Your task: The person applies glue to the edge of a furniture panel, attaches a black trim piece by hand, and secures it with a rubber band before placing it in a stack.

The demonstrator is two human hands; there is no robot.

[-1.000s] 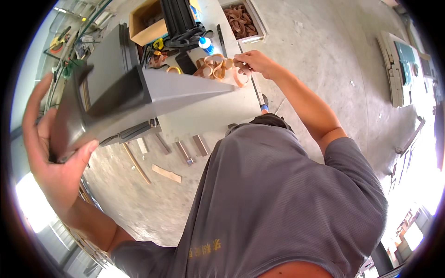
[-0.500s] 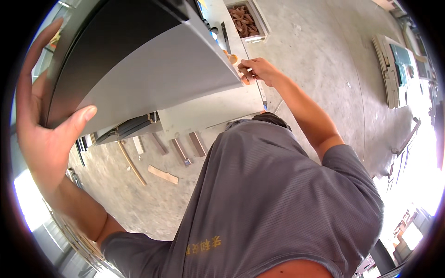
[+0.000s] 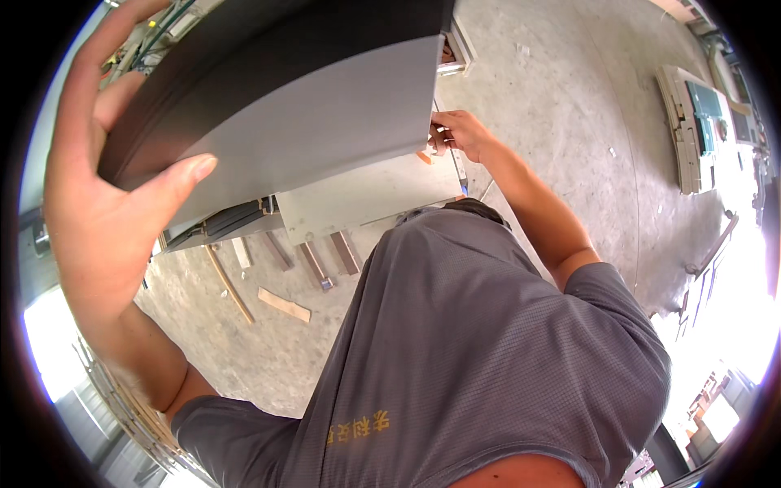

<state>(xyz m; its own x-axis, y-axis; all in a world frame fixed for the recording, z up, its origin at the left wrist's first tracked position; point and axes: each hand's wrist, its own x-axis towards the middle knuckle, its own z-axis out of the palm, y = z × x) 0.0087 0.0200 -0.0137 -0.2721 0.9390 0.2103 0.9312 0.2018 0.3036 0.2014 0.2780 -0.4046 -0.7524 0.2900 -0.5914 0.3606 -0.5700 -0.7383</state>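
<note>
A large panel-like piece (image 3: 325,122), grey on the face towards me and black along its upper part, stands tilted over the worktable (image 3: 366,195). My left hand (image 3: 110,215) grips its left end, the thumb on the grey face and the fingers round the far side. At the lower right corner is my right hand (image 3: 462,134), its fingers bent together beside the panel's edge. What they hold, if anything, I cannot make out. Just below those fingers a small orange piece (image 3: 425,158) shows on the table.
Dark strips (image 3: 236,220) lie at the table's left end. A light wood offcut (image 3: 285,304) and a long thin strip (image 3: 229,285) are on the concrete floor. Beyond the panel's right end shows part of a crate (image 3: 465,57). Stacked boards (image 3: 675,130) stand far right.
The panel and my left hand have shifted right and tilted, so the panel now covers the table's far items and most of the crate. My right hand has moved slightly right.
</note>
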